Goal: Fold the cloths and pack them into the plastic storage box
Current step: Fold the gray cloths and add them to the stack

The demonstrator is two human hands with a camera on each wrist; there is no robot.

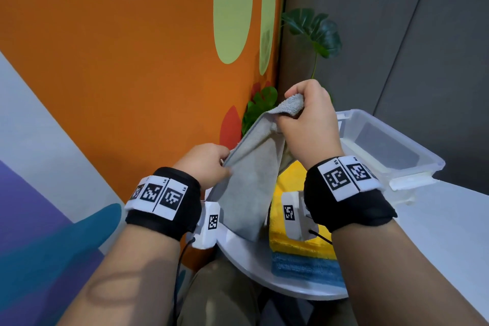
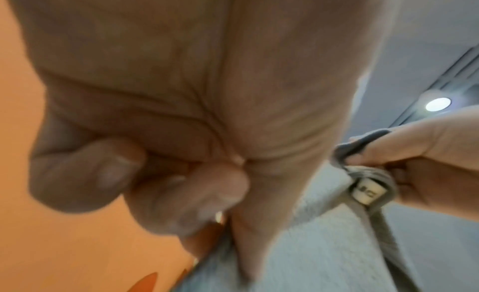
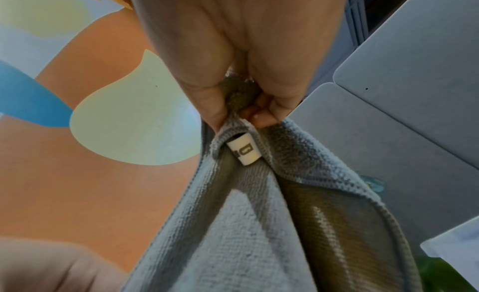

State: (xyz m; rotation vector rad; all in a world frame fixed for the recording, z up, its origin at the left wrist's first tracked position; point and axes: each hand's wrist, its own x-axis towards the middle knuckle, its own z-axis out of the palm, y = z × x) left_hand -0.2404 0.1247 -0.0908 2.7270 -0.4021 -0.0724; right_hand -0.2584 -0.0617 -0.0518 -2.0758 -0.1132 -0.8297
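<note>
Head view: a person's two bare hands lift a soft grey terry cloth [image 1: 248, 180] clear of a white rounded table [image 1: 254, 259], each hand gripping one end of its upper edge. Highest is the right hand [image 1: 307, 124], fingers clenched on a bunched corner; the right wrist view shows a small white woven label [image 3: 243, 151] hanging just below that pinch. Lower and toward the orange painted wall [image 1: 132, 74], the left hand [image 1: 206, 164] nips the cloth's bound edge between thumb and curled fingers (its wrist camera is blurred, though the thumb does press down against the fabric). Held by two points on one edge, the cloth hangs open under its own weight, probably so its corners can be matched for a first fold.

Directly beneath the right wrist lies a stack of folded cloths, a yellow fluffy cloth [image 1: 299, 241] on top and a blue ribbed cloth [image 1: 304, 267] under it, apparently waiting on the table to be packed. Beyond the right hand, to its outer side, stands the clear plastic storage box [image 1: 397, 156], lid off; no cloth can be made out inside. Folding of the grey cloth looks barely begun. Past the right knuckles, green broad-leaved plants [image 1: 315, 32] fill the corner where the wall meets grey panelling.
</note>
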